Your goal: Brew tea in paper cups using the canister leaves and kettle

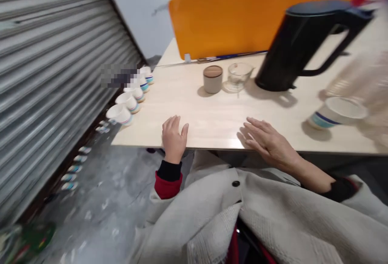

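Note:
My left hand (174,138) rests at the front edge of the pale wooden table (182,94), fingers stretched out and nothing in it. My right hand (269,140) is over the same edge farther right, fingers extended, also holding nothing. Beyond them, near the middle, stands a small grey canister (212,84) with a wooden lid. Beside it is a clear glass pitcher (239,77) with a spout. A tall black electric kettle (291,49) stands to its right, handle facing right. Nearer my right hand is a white paper cup (336,112) with blue bands.
Several paper cups (121,114) line the table's left edge. An orange divider panel (224,25) runs along the back, with a pen-like item (236,55) at its foot. A blurred translucent plastic bag (368,82) lies at right. A corrugated metal shutter (60,53) is at left.

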Demonstrator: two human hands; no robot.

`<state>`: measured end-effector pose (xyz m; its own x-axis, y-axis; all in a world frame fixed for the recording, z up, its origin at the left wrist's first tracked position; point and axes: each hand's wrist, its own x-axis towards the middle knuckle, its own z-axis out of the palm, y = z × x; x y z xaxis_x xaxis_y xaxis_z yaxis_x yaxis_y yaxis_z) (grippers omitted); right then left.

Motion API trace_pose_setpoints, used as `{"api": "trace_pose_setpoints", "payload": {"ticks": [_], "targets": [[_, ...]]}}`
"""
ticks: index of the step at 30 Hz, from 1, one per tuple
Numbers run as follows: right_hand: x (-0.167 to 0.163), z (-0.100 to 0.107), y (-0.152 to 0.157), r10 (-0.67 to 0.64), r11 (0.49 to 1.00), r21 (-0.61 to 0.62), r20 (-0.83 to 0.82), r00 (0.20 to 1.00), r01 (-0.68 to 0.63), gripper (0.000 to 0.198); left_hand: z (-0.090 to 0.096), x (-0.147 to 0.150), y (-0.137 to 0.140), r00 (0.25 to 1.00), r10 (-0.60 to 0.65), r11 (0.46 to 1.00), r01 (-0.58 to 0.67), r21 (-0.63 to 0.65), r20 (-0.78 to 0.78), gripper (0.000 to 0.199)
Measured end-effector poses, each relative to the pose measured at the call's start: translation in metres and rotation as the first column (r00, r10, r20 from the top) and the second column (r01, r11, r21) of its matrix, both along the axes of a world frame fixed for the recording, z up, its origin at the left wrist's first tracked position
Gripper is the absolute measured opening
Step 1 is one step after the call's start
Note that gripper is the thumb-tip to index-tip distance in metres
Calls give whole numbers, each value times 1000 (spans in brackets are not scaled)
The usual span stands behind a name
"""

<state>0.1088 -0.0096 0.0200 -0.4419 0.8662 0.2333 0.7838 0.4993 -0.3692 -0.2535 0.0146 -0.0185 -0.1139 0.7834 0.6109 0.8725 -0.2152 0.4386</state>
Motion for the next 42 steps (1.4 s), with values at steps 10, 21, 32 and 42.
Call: {"api": "trace_pose_setpoints", "payload": {"ticks": [10,21,32,42], "targets": [[91,59,-51,-698,681,337,30,716,650,54,-2,74,21,937,-346,934,339,-113,-46,34],[113,51,-10,-725,681,301,151,671,668,50,0,74,15,948,-308,943,292,-162,-83,37],[-6,75,44,-245,918,300,-86,966,260,24,-3,73,16,975,-218,973,220,-76,38,32],[-99,59,96,2,958,285,71,997,-22,16,-5,74,17,979,-189,979,194,-68,71,30]]}}
